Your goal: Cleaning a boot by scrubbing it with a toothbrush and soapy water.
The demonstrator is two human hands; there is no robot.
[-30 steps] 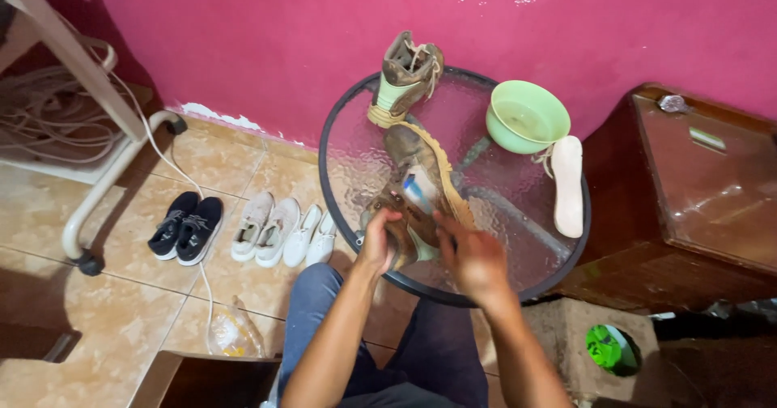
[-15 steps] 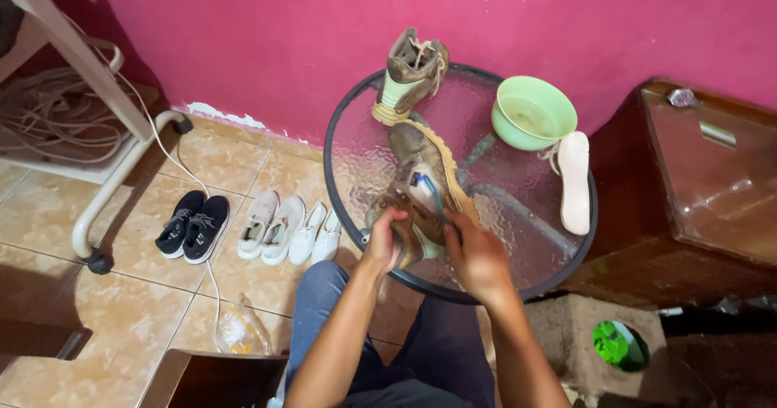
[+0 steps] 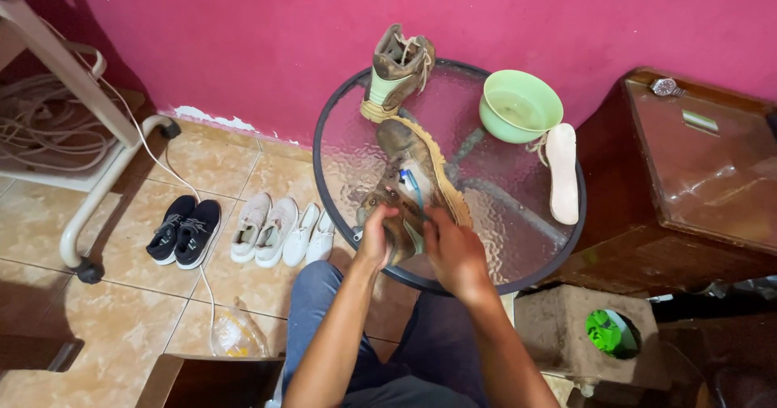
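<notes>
The near end of the brown boot is covered by the left hand and right hand. The white stand (upper left) is cut off by the frame edge.

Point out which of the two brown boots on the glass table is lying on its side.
The boot under the hands, sole edge turned up, held by left hand and right hand. The other boot stands upright by the wall.
</notes>
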